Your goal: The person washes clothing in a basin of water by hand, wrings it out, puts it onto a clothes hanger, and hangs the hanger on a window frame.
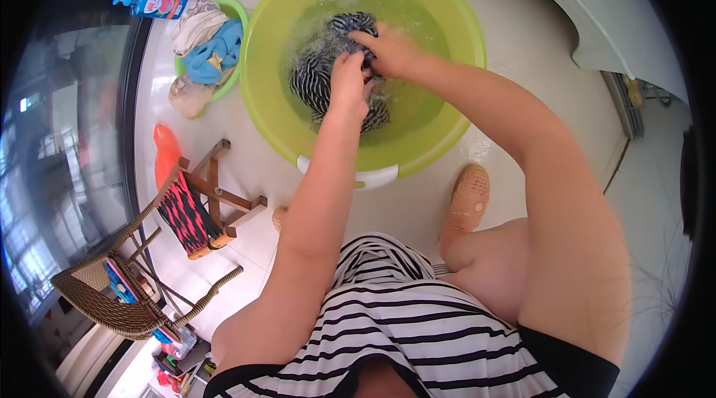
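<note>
A dark, white-striped cloth (309,83) lies partly in the water (418,103) of a large lime-green tub (268,47) on a pale tiled floor (395,219). The left hand (349,85) and right hand (391,51) come close together over it, each grip bunching wet fabric. Left of the tub, a small green basin (240,11) holds white and blue cloths (212,53), near a blue bottle (160,3).
</note>
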Tool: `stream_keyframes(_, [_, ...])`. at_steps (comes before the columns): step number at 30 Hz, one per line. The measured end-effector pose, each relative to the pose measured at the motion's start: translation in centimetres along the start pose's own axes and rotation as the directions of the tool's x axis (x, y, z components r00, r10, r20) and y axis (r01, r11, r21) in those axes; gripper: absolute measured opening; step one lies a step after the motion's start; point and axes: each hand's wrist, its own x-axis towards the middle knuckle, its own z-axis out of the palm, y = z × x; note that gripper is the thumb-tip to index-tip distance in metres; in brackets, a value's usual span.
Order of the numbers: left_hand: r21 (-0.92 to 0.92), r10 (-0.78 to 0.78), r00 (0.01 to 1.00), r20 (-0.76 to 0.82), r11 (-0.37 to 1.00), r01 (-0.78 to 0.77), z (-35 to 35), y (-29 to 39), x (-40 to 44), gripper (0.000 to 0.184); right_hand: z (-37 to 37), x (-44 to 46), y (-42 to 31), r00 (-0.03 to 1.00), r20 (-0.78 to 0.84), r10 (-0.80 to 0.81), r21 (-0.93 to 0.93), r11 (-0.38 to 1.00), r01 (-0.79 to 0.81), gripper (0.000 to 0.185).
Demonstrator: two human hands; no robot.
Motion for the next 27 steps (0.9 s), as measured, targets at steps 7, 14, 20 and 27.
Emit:
stream_keyframes(7, [0.111, 0.195, 0.947, -0.256, 0.979, -0.171, -0.3, -2.0, 0.4, 0.052, 0.3, 0.5, 1.5, 0.996, -0.044, -0.081, -0.186, 0.980, 0.072, 0.059])
stream_keyframes(14, [-0.509, 0.090, 0.849, 0.520, 0.831, 0.224, -3.6, 0.9, 1.7, 0.081, -6.7, -3.9, -6.2, 0.986, -0.021, -0.166, 0.275, 0.947, 0.165, 0.036])
stream_keyframes(20, [-0.532, 0.620, 0.757, 0.209, 0.721, -0.443, -3.3, -5.3, 8.2, 0.063, -4.3, -8.9, -9.3, 0.698, 0.010, -0.716, 0.080, 0.696, 0.714, 0.032])
stream_keyframes(27, [-0.168, 0.188, 0.980, -0.066, 0.966, -0.196, -1.5, 1.5, 1.0, 0.032, -3.9, 1.7, 0.0, 0.949, -0.148, -0.279, -0.071, 0.960, 0.271, 0.025])
